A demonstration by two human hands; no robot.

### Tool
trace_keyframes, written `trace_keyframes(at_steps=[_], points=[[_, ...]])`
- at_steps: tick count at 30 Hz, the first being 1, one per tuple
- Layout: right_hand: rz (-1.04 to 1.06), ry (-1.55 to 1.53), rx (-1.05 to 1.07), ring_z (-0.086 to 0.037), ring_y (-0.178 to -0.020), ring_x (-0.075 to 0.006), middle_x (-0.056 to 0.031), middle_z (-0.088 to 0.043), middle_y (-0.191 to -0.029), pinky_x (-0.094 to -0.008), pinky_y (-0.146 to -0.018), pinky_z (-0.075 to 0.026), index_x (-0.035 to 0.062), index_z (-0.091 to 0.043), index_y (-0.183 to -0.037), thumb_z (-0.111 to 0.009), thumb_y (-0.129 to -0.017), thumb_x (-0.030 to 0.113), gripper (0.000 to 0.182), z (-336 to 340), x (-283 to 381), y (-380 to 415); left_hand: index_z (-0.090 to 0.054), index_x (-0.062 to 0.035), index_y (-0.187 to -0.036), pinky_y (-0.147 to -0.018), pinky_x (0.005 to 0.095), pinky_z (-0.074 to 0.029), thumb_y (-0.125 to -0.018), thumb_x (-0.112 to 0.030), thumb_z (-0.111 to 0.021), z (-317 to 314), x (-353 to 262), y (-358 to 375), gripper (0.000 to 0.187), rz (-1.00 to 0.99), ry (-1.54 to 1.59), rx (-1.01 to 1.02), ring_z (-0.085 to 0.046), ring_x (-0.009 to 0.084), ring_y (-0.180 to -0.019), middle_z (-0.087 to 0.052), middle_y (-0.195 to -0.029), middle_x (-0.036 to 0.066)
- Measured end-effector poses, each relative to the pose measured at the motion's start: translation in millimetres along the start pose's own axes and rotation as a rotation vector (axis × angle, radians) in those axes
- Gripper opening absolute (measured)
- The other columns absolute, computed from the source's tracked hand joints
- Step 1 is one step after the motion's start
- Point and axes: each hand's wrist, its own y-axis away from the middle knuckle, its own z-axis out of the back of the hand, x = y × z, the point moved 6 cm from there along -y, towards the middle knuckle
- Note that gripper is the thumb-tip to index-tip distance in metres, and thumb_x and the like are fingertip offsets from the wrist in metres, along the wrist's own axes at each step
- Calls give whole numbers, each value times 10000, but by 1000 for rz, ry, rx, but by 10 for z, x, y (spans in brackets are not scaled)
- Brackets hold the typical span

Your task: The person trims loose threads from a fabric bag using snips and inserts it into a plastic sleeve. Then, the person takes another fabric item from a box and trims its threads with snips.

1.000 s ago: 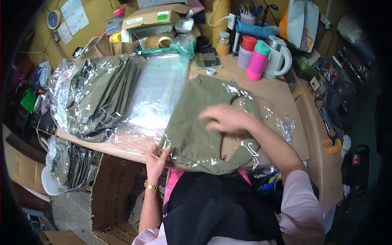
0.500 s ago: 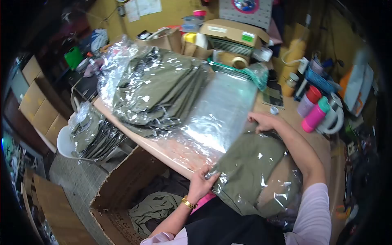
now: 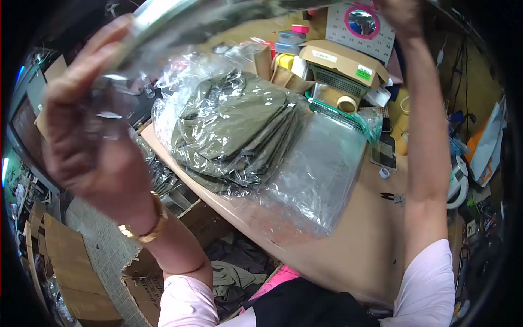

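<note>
My left hand (image 3: 95,120), with a gold watch on its wrist, is raised close to the camera at the upper left, fingers closed on the edge of a clear-bagged olive garment (image 3: 190,24). That bag stretches, blurred, across the top of the view, and much of it is cut off. At its other end is my right hand (image 3: 402,19), raised at the top edge and gripping the bag; its fingers are partly hidden. Below, a pile of bagged olive garments (image 3: 234,122) lies on the table (image 3: 348,256), beside a flat stack of clear plastic bags (image 3: 316,169).
Small nippers (image 3: 392,197), a white cap (image 3: 384,173) and a phone (image 3: 384,151) lie on the right of the table. A green basket (image 3: 338,117) and an open cardboard box (image 3: 343,57) stand behind. A carton (image 3: 141,289) holding cloth is below the table's front edge.
Both hands have lifted the bagged garment off the table to the top of the view. Nippers now show where it lay. The view has shifted a little.
</note>
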Motion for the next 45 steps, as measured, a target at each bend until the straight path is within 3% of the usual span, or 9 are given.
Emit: trace_keyframes(at_steps=[8, 12, 15, 22, 26, 30, 37, 40, 45], points=[[-685, 338, 855, -609, -1181, -264, -156, -653, -1229, -352, -1015, -461, 159, -675, -1165, -576, -797, -58, 439, -1888, -1140, 2180, -631, -122, -998, -1157, 559, -180, -723, 38, -585, -308, 930, 2280, 322, 526, -526, 414, -566, 292, -1261, -683, -1219, 63], [-918, 171, 1221, -73, -1484, -457, -108, -75, -1648, -750, -1109, -61, 389, -350, -1504, -439, -921, 662, 650, -2711, -682, 3149, -499, -212, -1401, -1144, 678, -53, -735, -243, -732, -482, 1013, 3041, 706, 818, -611, 775, -272, 354, -1460, -422, -1518, 88], [-856, 289, 1350, -33, -1492, -445, -88, -54, -1653, -722, -1128, -30, 410, -245, -1539, -408, -847, 800, 811, -2949, -585, 3487, -446, -229, -1465, -1143, 678, -49, -790, -371, -707, -506, 1117, 3209, 737, 803, -658, 851, -262, 345, -1467, -395, -1541, 81], [-719, 452, 1151, -102, -1493, -417, -140, -141, -1633, -720, -1126, -77, 275, -316, -1530, -474, -931, 615, 707, -3093, -603, 3407, -390, -187, -1498, -1137, 680, -20, -784, -588, -670, -444, 1408, 3345, 866, 762, -516, 840, -225, 383, -1476, -345, -1568, 113], [-414, -136, 632, -556, -1132, -354, -174, -594, -1175, -503, -1017, -391, 57, -629, -1088, -672, -837, 178, 281, -2952, 694, 2992, -405, -63, -1460, -1193, 538, -114, -801, -296, -641, 27, 974, 3172, 738, 655, -369, 363, -243, 387, -1465, -331, -1548, 216], [-104, -558, 1176, -601, -940, -275, -94, -591, -970, -418, -914, -451, 91, -607, -951, -705, -777, 125, 202, -3004, 2219, 3612, -534, -20, -1173, -985, 417, -413, -791, -32, -579, 997, 385, 4574, 385, 1060, -671, -213, -532, 297, -1078, -533, -1145, 144], [101, -550, 1502, -583, -922, -223, -48, -556, -857, -430, -1038, -389, 104, -615, -865, -662, -755, 152, 129, -2896, 2765, 4353, -295, -170, -1498, -955, 445, -509, -764, -207, -815, 1494, -1840, 7660, 901, 2085, -973, 1243, -464, 381, -1304, -261, -1556, 157], [-32, -570, 1472, -583, -884, -219, -50, -549, -812, -441, -1039, -396, 96, -619, -841, -671, -761, 151, 110, -2975, 2730, 4369, -30, -294, -1571, -1005, 479, -492, -673, -294, -894, 1867, -2299, 8242, 1246, 2554, -867, 995, -420, 424, -1357, -23, -1641, 136], [-90, -511, 1487, -580, -828, -215, -54, -555, -784, -430, -998, -440, 87, -635, -824, -692, -760, 150, 107, -3031, 2724, 4388, -462, -192, -1439, -910, 465, -544, -851, -263, -716, 2163, -2622, 9557, 644, 2564, -545, 1469, -531, 394, -1264, -133, -1620, 174]])
